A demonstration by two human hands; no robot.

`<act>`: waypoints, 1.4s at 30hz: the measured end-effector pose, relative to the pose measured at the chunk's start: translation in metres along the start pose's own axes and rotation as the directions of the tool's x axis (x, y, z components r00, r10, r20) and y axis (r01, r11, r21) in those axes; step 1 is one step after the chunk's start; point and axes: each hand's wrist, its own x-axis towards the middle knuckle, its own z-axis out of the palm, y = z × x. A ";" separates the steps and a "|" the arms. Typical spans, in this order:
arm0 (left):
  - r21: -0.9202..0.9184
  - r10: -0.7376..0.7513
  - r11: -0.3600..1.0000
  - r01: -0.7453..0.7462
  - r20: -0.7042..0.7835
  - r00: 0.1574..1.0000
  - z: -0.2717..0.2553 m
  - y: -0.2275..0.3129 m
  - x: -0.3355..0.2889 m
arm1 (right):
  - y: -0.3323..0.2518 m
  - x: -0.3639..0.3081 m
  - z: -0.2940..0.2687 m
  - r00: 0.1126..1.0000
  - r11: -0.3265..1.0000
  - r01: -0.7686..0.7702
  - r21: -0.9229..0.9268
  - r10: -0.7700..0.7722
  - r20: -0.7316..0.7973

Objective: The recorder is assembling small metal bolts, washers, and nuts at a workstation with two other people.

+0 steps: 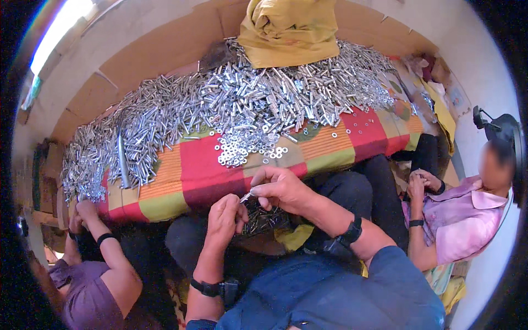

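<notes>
A small shiny metal bolt [246, 197] is held between my two hands, above my lap. My left hand [224, 219] pinches its lower end with thumb and fingers. At its upper end, the thumb and forefinger of my right hand [280, 191] close on it, and fingers partly cover it there. Just beyond my hands lies a heap of flat washers [235, 149] on the patchwork cloth [204, 165]. Behind the washers spreads a large pile of metal bolts or pins [242, 96].
A yellow sack [289, 33] rests on the back of the pile. Below my hands, dark metal pieces [264, 220] lie near my lap. One co-worker's hands [82, 213] reach the pile at left; another co-worker [456, 214] sits at right, hands together. A metal scoop-like piece [122, 159] stands among the bolts.
</notes>
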 end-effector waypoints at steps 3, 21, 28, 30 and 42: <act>-0.011 -0.022 1.000 0.022 0.002 1.000 -0.003 0.001 -0.001 | 0.007 0.003 -0.002 0.992 0.964 -0.120 0.238 0.105 0.074; -0.372 -0.037 0.928 -0.006 -0.108 0.993 -0.013 -0.013 0.005 | 0.011 0.015 0.051 0.837 0.554 0.446 -0.703 -0.537 0.108; -0.426 0.005 0.891 -0.158 -0.337 0.941 -0.025 -0.008 0.005 | -0.005 0.060 0.054 0.717 0.189 0.536 -0.823 -0.617 0.325; -0.510 -0.015 0.836 -0.202 -0.389 0.921 -0.028 -0.008 0.005 | -0.002 0.087 0.044 0.648 -0.019 0.477 -0.879 -0.667 0.367; -0.554 -0.032 0.814 -0.175 -0.345 0.938 -0.033 -0.008 -0.004 | -0.003 0.200 0.041 0.812 -0.581 0.073 -0.811 -0.438 0.386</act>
